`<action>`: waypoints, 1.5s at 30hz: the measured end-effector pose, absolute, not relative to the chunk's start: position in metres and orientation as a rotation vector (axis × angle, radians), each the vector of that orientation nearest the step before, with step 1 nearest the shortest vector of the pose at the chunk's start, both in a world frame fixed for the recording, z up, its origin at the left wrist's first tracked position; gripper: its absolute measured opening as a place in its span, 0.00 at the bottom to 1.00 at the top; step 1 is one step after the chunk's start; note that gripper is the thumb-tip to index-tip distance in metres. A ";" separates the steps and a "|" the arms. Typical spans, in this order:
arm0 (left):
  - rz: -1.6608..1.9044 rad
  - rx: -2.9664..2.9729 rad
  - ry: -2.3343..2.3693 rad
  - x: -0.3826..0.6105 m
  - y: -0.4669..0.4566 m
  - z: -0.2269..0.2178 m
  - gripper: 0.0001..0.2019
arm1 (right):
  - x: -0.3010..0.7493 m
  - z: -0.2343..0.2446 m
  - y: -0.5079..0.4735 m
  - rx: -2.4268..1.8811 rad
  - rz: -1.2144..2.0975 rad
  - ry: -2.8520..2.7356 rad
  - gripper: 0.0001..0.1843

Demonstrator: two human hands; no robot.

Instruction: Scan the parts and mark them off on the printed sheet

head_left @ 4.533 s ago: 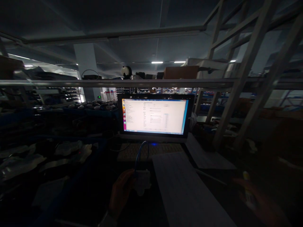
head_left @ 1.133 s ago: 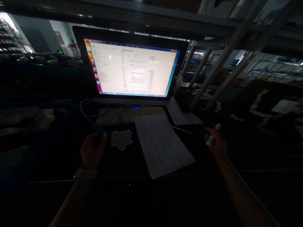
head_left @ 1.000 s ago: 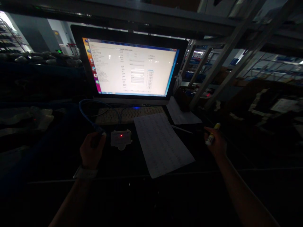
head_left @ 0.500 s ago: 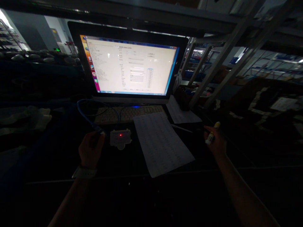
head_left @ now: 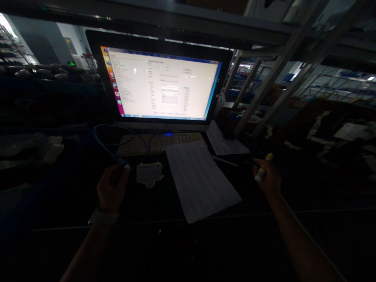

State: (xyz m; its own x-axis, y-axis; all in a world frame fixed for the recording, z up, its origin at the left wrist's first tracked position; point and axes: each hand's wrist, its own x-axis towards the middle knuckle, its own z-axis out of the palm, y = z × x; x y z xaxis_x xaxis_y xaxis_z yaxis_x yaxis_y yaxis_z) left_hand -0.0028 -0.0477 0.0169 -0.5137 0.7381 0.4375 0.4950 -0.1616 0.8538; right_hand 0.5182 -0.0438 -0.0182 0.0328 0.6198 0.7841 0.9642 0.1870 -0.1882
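Note:
My left hand (head_left: 111, 187) is closed around the plug end of a blue cable (head_left: 102, 145), which loops back over the keyboard. Just right of that hand a small pale plastic box (head_left: 149, 174) with mounting tabs lies flat on the dark table; a dark gap separates the two. My right hand (head_left: 268, 178) grips a white and yellow marker (head_left: 261, 172) above the table on the right side. Between the hands lies a printed sheet of paper (head_left: 202, 184), its upper corner over the keyboard (head_left: 164, 143).
A lit monitor (head_left: 161, 86) showing a software window stands behind the keyboard. A second sheet (head_left: 226, 143) and a thin white stick (head_left: 225, 160) lie right of centre. Metal rack posts (head_left: 273, 78) rise at the right, and a blue bin (head_left: 63, 176) sits at the left.
The red light on the small pale box was lit and is now off. Both hands hold nearly the same positions; the view has shifted very slightly.

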 end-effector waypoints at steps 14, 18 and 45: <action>1.752 1.459 1.890 -0.006 -0.045 0.011 0.16 | 0.517 -0.018 -0.044 -1.518 -0.551 -1.677 0.14; 1.769 1.459 1.886 -0.004 -0.045 0.013 0.17 | 0.516 -0.017 -0.045 -1.526 -0.543 -1.671 0.14; 1.742 1.453 1.846 -0.005 -0.043 0.012 0.22 | 0.519 -0.019 -0.043 -1.503 -0.552 -1.686 0.14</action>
State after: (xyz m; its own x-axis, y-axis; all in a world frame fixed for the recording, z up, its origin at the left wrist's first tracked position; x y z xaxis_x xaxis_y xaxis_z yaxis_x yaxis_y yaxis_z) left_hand -0.0053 -0.0431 0.0116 -0.4887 0.7479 0.4493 0.4917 -0.1893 0.8499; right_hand 0.5190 -0.0434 -0.0189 0.0195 0.6165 0.7871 0.9628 0.2007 -0.1811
